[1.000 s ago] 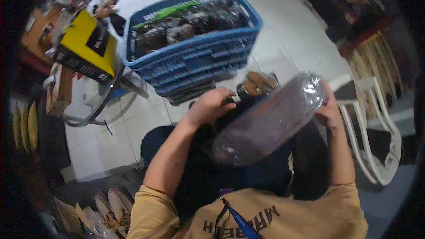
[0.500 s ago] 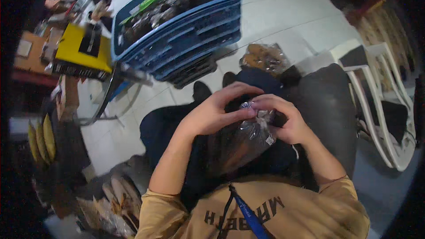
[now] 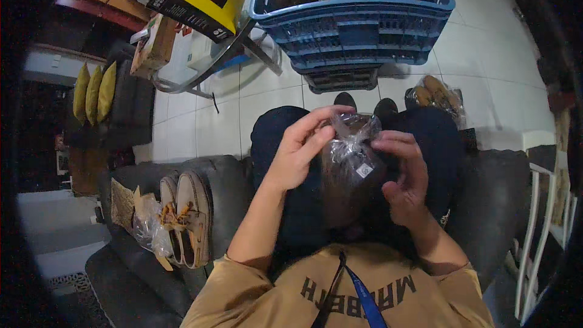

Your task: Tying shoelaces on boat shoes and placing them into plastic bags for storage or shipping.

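A clear plastic bag (image 3: 349,176) rests over my lap, gathered at its neck, with something dark brown inside and a small white label on the front. My left hand (image 3: 305,149) pinches the bag's flared top between thumb and fingers. On the other side, my right hand (image 3: 405,170) has its thumb and fingers apart, the fingertips beside the bag's neck. Whether they touch the plastic I cannot tell.
Ahead on the tiled floor stand stacked blue crates (image 3: 364,33) full of bagged items. Bagged tan shoes (image 3: 437,94) lie right of my feet. Loose tan shoes (image 3: 193,206) sit on the sofa at left. A yellow-black box (image 3: 203,3) and a white chair (image 3: 534,225) flank me.
The view has swung right and levelled. The bag now stands straighter, with its top spread. My right hand has loosened from the neck and its fingers have parted; my left still pinches.
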Motion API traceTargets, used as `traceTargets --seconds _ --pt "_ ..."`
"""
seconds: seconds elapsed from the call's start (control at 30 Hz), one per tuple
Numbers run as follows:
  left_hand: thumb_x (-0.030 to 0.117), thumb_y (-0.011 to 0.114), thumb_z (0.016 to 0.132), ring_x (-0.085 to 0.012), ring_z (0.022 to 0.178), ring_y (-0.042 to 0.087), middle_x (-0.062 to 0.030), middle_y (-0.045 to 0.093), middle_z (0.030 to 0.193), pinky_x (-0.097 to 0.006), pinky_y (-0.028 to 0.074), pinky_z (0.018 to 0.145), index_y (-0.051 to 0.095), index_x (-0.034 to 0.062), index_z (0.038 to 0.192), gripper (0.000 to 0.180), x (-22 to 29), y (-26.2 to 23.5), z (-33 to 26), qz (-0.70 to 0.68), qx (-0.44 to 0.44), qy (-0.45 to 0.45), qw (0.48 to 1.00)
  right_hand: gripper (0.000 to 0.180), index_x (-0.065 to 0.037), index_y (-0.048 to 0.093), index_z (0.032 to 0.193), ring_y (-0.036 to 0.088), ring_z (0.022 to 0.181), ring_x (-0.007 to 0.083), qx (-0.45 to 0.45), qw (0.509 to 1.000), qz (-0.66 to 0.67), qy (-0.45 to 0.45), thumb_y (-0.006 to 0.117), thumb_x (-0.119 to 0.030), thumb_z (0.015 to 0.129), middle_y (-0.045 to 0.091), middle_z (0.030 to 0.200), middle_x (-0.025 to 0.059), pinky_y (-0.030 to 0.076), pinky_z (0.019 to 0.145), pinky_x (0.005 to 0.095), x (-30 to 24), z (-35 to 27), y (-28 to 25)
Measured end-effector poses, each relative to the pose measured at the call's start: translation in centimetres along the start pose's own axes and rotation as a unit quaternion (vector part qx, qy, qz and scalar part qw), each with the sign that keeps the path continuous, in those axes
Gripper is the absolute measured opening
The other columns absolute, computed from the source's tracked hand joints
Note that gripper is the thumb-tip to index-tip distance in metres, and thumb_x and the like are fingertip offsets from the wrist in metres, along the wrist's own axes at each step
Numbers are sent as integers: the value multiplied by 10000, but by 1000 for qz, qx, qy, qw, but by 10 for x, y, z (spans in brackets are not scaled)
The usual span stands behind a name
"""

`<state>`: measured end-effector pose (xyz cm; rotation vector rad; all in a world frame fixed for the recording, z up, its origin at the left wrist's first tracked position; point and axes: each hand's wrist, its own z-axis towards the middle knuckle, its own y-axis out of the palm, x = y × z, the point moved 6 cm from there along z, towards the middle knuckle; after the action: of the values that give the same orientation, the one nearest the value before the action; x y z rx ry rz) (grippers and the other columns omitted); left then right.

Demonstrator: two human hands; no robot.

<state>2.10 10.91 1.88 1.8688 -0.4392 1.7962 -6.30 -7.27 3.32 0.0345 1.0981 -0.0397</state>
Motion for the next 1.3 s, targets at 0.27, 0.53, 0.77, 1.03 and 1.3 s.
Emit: traceTargets --seconds 0.27,0.53,0.77,1.03,1.3 --pt "140 558 1016 -220 1264 580 -141 617 1357 -352 430 1075 606 -38 1330 364 27 20 0 63 -93 51 992 320 -75 727 1204 690 860 237 -105 986 -130 7 751 -47 886 701 1004 92 556 803 327 -27 25 -17" --pt "5 673 946 -219 1178 625 -170 610 1291 -327 514 964 659 3 1049 104 34 10 -9 93 5 121 988 293 -112 762 1122 670 914 232 -77 980 -179 45 803 -63 836 649 1006 97 555 798 342 -38 36 -11" --pt "12 705 908 -215 1122 642 -150 632 1246 -325 511 939 648 19 1082 184 45 20 -13 -96 37 99 990 201 -129 767 991 647 912 234 -133 972 -191 -31 830 -90 804 635 979 55 540 763 344 -48 38 -8" --pt "2 837 729 -258 1051 647 -115 657 1151 -358 528 851 708 75 1106 404 54 20 -10 198 33 152 968 186 -119 728 1012 676 914 276 -100 975 -178 -86 797 -94 841 712 978 41 562 811 384 -47 28 -5" --pt "70 895 613 -233 790 653 -63 693 827 -337 484 708 764 67 867 286 100 26 -29 381 7 213 900 159 -116 736 1027 690 922 274 -128 982 -115 -80 770 -129 872 749 1060 50 571 836 379 -47 22 7"
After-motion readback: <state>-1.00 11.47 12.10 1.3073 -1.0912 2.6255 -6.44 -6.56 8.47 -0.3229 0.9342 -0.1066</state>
